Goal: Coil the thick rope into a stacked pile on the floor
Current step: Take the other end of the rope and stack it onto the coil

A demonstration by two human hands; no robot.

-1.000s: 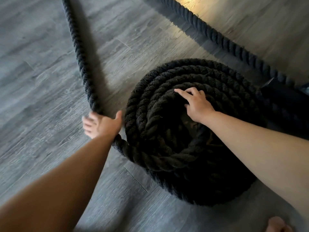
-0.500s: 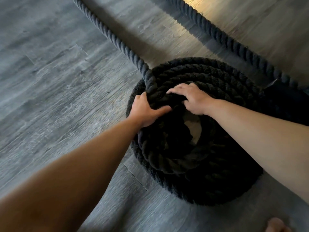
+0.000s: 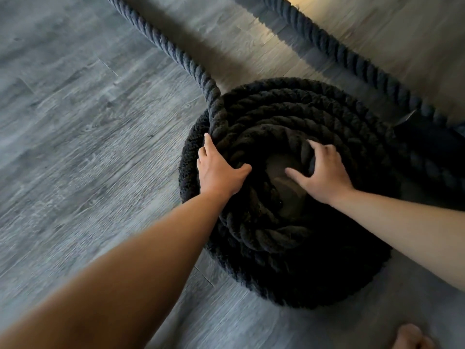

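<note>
The thick black rope sits as a stacked coil (image 3: 289,248) on the grey floor, with a hole in its middle. Its loose part (image 3: 161,44) leaves the coil's upper left rim and runs off to the top left. My left hand (image 3: 219,172) lies on the coil's left side, fingers wrapped over the top outer turn and thumb pointing inward. My right hand (image 3: 324,175) rests on the innermost turn at the right of the hole, fingers spread and thumb reaching over the hole.
A second stretch of rope (image 3: 327,49) crosses the floor diagonally behind the coil towards the right edge, where something dark (image 3: 432,142) lies. A bare foot (image 3: 410,338) shows at the bottom right. Wood-look floor (image 3: 75,147) spreads to the left.
My left hand carried the loose rope from the floor left of the pile onto the top as a new turn. My right hand shifted from the inner ring's far side to its right side.
</note>
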